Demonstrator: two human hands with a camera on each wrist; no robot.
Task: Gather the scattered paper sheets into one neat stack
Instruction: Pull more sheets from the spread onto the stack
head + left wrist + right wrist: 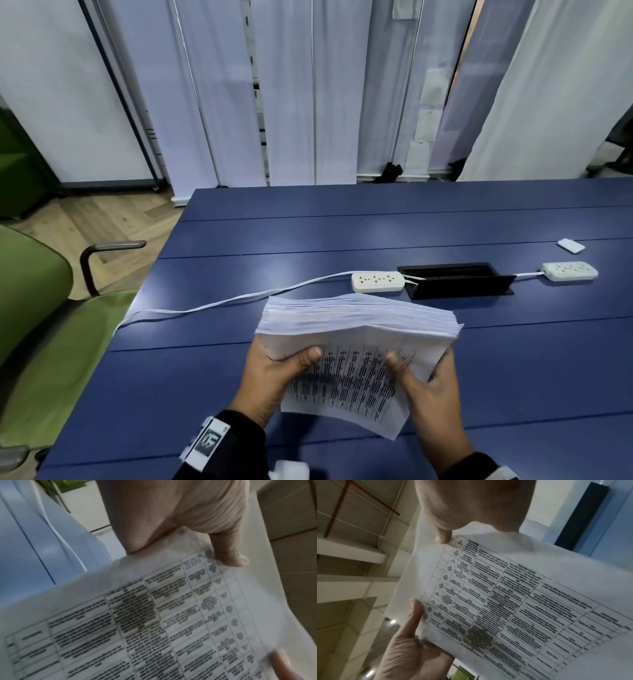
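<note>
A thick stack of printed paper sheets [356,329] is held up on edge over the blue table [342,222], near its front. The nearest sheet [346,383] carries a printed table and bends toward me. My left hand [277,377] grips the stack's left side, thumb on the front sheet. My right hand [428,383] grips the right side the same way. The left wrist view shows the left thumb [229,555] on the printed sheet [154,622]. In the right wrist view the right thumb [443,536] presses the sheet [505,601].
Behind the stack a white power strip [377,281] with a long cable [212,305] lies beside a black cable box [459,281]. A second strip [569,271] and a small white object [570,246] sit at the right. A green chair [41,308] stands left of the table.
</note>
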